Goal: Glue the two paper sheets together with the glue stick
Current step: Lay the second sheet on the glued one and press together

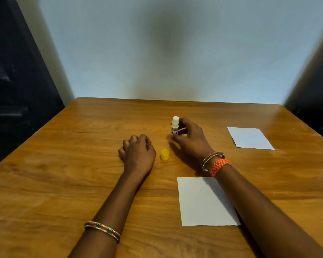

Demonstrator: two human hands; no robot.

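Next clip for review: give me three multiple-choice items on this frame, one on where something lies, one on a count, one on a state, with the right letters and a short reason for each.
1. Where is the yellow cap?
A. On the near paper sheet
B. On the table between the two hands
C. On top of the glue stick

2. How many paper sheets lie on the table?
A. One
B. Two
C. Three

3. What state is the glue stick in?
A. Capped, lying flat
B. Uncapped, lying on a sheet
C. Uncapped, upright, held by the right hand

Answers:
1 B: the cap stands on bare wood between the left hand and the right hand.
2 B: the near sheet and the far sheet lie apart.
3 C: the white tip is bare and the right hand grips the body.
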